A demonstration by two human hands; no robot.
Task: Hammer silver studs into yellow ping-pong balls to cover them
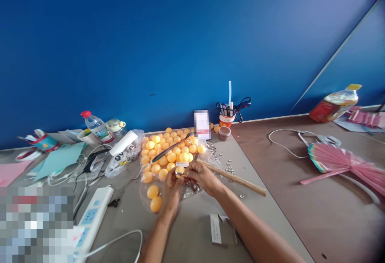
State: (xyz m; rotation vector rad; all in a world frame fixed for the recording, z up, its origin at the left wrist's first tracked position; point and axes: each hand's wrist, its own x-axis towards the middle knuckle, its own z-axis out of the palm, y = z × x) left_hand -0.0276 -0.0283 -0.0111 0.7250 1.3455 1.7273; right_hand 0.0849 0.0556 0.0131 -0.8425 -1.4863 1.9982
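Note:
My left hand (171, 189) is closed round an orange ping-pong ball (179, 170), held just above the table. My right hand (202, 177) pinches at the same ball from the right, and what its fingertips hold is too small to name. A heap of orange balls (168, 150) lies on a clear plastic bag just beyond my hands. Two loose balls (153, 198) rest left of my left wrist. Small silver metal pieces (221, 159) lie scattered to the right of the heap. A wooden stick (234, 179) runs diagonally past my right hand.
A white power strip (92, 219) and cables lie at the left. A water bottle (96, 126), cups and a pen cup with scissors (228, 116) stand along the blue wall. A pink paper fan (339, 160) and an oil bottle (335, 104) lie on the brown surface at the right.

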